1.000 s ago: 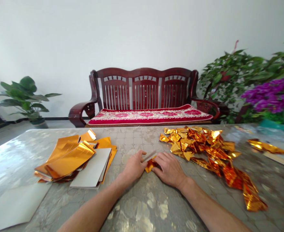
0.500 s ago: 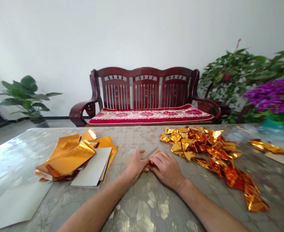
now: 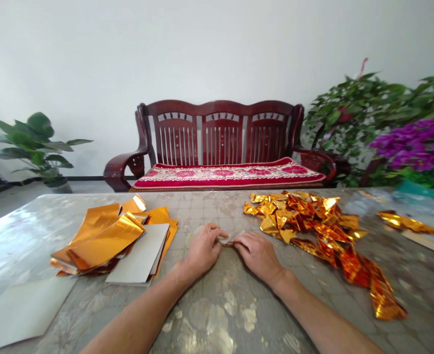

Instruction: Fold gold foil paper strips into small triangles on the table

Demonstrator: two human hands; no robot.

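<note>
The left forearm [image 3: 136, 314] entered the view at about seven o'clock, and the right forearm [image 3: 324, 314] at about five o'clock. Both were bare, long and tapered. The left hand [image 3: 204, 250] and right hand [image 3: 258, 256] were bare also, with broad backs.

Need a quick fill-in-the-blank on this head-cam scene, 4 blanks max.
1. The left hand and the right hand pinch a small folded piece between them, and a heap of crumpled gold foil lies to the ____ of them.
2. A stack of flat gold foil sheets lies to the ____ of the hands.
3. The cushion on the dark wooden bench is mainly ____.
4. The flowers at the far right are ____.

right; left; red; purple
</note>
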